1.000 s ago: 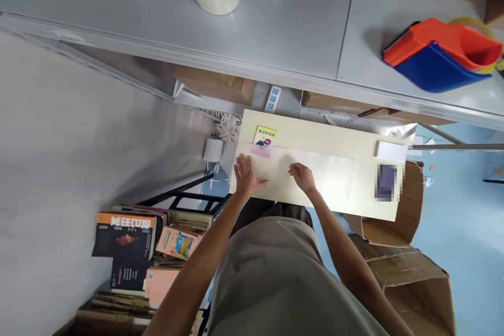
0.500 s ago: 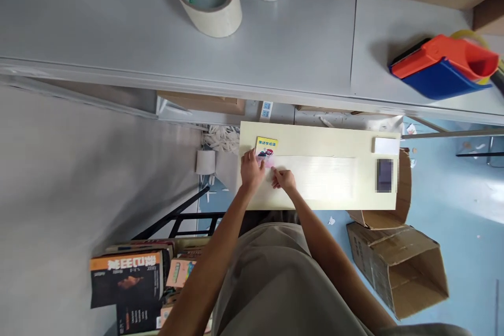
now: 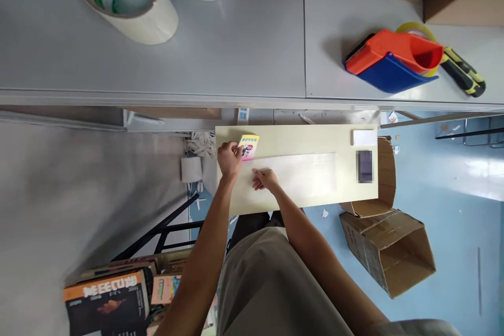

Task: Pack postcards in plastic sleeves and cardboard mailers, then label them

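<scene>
With the left hand [image 3: 229, 159] I am pinching the left edge of a small yellow-and-pink booklet [image 3: 248, 148], thumb and fingers clamping on it, and the booklet is slanting just to the right of that hand over a cream tabletop [image 3: 299, 136]; from my seat I am not making out whether it is touching the top. The right hand [image 3: 266, 179] is sitting at the left part of a long pale sheet [image 3: 307, 172], fingers curling inward, and I cannot tell whether they are gripping it. Farther right of that hand, a white block [image 3: 364, 137] is lying beyond a dark, blurred item [image 3: 364, 167], and well beyond both, an orange-and-blue tape dispenser [image 3: 394, 58] is resting on a grey surface [image 3: 252, 47]
</scene>
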Available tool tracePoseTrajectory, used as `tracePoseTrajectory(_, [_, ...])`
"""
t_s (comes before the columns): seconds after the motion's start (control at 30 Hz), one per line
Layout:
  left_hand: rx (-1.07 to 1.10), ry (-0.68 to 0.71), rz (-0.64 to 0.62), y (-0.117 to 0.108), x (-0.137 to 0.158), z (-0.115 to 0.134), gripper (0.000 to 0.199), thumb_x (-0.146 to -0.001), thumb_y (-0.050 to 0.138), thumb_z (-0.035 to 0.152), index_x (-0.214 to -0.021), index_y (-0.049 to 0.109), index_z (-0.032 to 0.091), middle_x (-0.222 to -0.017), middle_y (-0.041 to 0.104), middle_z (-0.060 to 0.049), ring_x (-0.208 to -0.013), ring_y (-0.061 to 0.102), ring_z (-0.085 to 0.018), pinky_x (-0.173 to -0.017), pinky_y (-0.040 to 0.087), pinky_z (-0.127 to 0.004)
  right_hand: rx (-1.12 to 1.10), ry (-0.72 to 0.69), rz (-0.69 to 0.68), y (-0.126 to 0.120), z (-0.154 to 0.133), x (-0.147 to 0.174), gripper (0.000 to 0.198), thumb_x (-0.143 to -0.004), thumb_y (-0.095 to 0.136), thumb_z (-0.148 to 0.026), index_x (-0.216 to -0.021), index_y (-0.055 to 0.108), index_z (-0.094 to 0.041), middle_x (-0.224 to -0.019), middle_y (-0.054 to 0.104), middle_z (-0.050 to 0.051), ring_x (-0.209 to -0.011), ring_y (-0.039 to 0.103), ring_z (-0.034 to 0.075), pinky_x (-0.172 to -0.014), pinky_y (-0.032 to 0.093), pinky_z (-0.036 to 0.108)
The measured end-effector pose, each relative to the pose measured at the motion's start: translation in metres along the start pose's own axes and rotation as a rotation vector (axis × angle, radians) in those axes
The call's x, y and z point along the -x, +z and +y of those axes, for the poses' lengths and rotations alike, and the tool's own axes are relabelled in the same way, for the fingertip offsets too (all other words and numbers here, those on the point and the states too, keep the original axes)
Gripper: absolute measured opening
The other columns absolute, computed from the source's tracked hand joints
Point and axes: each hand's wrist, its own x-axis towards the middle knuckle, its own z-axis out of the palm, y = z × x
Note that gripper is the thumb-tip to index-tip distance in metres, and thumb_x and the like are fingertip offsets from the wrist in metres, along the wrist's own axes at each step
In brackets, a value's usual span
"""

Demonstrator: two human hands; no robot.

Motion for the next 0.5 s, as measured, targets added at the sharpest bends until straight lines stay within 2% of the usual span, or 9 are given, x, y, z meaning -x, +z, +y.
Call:
tracePoseTrajectory(0.07, [0.002, 0.035, 0.091, -0.006, 0.010, 0.020, 0.010, -0.094, 0.070, 0.032, -0.090, 0.070, 0.023, -0.103, 0.079, -0.012, -0.102, 0.073, -0.028, -0.098, 0.058, -0.041, -0.003, 0.004, -0.027, -0.001, -0.001, -0.002, 0.058, -0.111, 0.061, -0.058, -0.072, 0.070, -0.016, -0.057, 0.074, 0.003, -0.047, 0.071, 0.012, -0.046, 0.052, 0.016])
tracePoseTrajectory(0.13, [0.022, 0.062, 0.132, -0.012, 0.024, 0.043, 0.010, -0.094, 0.070, 0.033, -0.092, 0.070, 0.024, -0.103, 0.079, -0.010, -0.097, 0.073, -0.026, -0.095, 0.058, -0.038, -0.005, 0.004, -0.061, 0.000, -0.003, -0.003, 0.058, -0.113, 0.058, -0.055, -0.073, 0.069, -0.016, -0.057, 0.073, 0.003, -0.047, 0.070, 0.011, -0.047, 0.053, 0.016])
tracePoseTrajectory(0.23, [0.110, 0.064, 0.147, -0.015, 0.052, 0.075, 0.015, -0.094, 0.072, 0.037, -0.093, 0.071, 0.023, -0.097, 0.078, -0.006, -0.090, 0.074, -0.022, -0.088, 0.058, -0.033, -0.016, 0.003, -0.130, 0.000, -0.009, -0.004, 0.056, -0.113, 0.057, -0.055, -0.074, 0.068, -0.016, -0.057, 0.073, 0.004, -0.049, 0.070, 0.011, -0.050, 0.054, 0.016])
tracePoseTrajectory(0.3, [0.232, 0.020, 0.103, -0.012, 0.074, 0.091, 0.024, -0.092, 0.075, 0.045, -0.093, 0.072, 0.021, -0.090, 0.078, -0.004, -0.083, 0.072, -0.020, -0.081, 0.057, -0.031, -0.039, 0.000, -0.202, -0.009, -0.011, -0.001, 0.053, -0.112, 0.058, -0.058, -0.081, 0.070, -0.017, -0.064, 0.077, 0.005, -0.055, 0.074, 0.013, -0.057, 0.059, 0.019])
tracePoseTrajectory(0.4, [0.526, -0.117, -0.031, 0.007, 0.108, 0.103, 0.041, -0.082, 0.086, 0.057, -0.093, 0.076, 0.019, -0.087, 0.078, -0.004, -0.080, 0.071, -0.020, -0.076, 0.055, -0.030, -0.209, -0.085, -0.333, -0.052, 0.002, 0.011, 0.045, -0.103, 0.067, -0.063, -0.099, 0.074, -0.020, -0.089, 0.085, 0.009, -0.079, 0.082, 0.020, -0.074, 0.067, 0.029])
tracePoseTrajectory(0.43, [0.627, -0.169, -0.077, 0.018, 0.119, 0.104, 0.045, -0.078, 0.090, 0.059, -0.094, 0.077, 0.019, -0.088, 0.079, -0.005, -0.082, 0.072, -0.020, -0.077, 0.056, -0.031, -0.294, -0.145, -0.344, -0.074, 0.011, 0.018, 0.044, -0.098, 0.073, -0.065, -0.103, 0.075, -0.021, -0.097, 0.086, 0.009, -0.087, 0.083, 0.023, -0.079, 0.067, 0.032])
tracePoseTrajectory(0.5, [0.780, -0.269, -0.157, 0.047, 0.139, 0.105, 0.052, -0.071, 0.095, 0.062, -0.095, 0.079, 0.018, -0.090, 0.081, -0.006, -0.086, 0.073, -0.022, -0.081, 0.057, -0.032, -0.375, -0.247, -0.276, -0.128, 0.033, 0.035, 0.050, -0.086, 0.083, -0.068, -0.105, 0.076, -0.022, -0.105, 0.086, 0.009, -0.096, 0.081, 0.027, -0.085, 0.067, 0.037])
